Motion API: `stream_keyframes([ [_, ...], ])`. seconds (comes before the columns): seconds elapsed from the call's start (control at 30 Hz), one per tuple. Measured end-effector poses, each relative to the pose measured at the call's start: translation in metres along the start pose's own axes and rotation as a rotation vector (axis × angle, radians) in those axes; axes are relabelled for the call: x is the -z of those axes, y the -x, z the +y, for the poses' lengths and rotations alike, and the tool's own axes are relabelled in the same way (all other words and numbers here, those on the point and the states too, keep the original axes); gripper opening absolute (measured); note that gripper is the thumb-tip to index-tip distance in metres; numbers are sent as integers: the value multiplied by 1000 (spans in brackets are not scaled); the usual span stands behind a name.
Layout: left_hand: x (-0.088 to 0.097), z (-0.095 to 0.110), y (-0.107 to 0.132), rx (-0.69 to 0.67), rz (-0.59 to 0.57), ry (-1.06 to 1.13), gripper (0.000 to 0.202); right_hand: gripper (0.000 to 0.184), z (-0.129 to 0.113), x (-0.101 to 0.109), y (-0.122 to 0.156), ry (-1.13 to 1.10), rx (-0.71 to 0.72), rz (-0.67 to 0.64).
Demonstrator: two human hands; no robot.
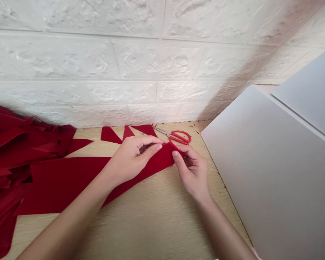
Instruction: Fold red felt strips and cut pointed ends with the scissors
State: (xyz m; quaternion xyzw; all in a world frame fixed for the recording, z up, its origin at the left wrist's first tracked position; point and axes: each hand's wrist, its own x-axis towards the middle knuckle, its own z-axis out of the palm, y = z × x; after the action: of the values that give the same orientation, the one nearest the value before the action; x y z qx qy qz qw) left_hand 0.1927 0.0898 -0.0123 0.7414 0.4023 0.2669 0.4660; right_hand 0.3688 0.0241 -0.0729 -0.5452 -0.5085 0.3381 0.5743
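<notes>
A long strip of dark red felt point(70, 180) lies across the wooden table point(157, 216), tapering toward the right. My left hand point(132, 157) pinches its narrow end from above, fingers closed on the cloth. My right hand point(191, 169) grips the same tip from the right, thumb on top. Just behind my hands lie red-handled scissors point(178, 136), touched by neither hand.
Three small red felt triangles point(126, 133) lie by the white brick wall point(151, 65). A heap of red felt pieces point(13, 144) fills the left side. Large grey boards point(276, 169) cover the right. Tiny red trimmings dot the table near the scissors.
</notes>
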Motion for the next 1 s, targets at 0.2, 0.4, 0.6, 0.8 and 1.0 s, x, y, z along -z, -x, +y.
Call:
stream_keyframes([
  [0.2, 1, -1, 0, 69, 0, 45, 22, 24, 3, -1, 4, 151, 173, 81],
  [0.4, -2, -3, -2, 66, -27, 87, 19, 12, 0, 3, 3, 364, 374, 118],
  [0.6, -5, -2, -1, 88, -31, 100, 18, 12, -2, 3, 1, 360, 353, 104],
  [0.8, -7, -3, 0, 106, -30, 108, 16, 11, -3, 1, 2, 302, 288, 71],
  [1.0, -4, -8, -1, 104, -109, 85, 31, 6, 3, 2, 4, 213, 224, 74],
])
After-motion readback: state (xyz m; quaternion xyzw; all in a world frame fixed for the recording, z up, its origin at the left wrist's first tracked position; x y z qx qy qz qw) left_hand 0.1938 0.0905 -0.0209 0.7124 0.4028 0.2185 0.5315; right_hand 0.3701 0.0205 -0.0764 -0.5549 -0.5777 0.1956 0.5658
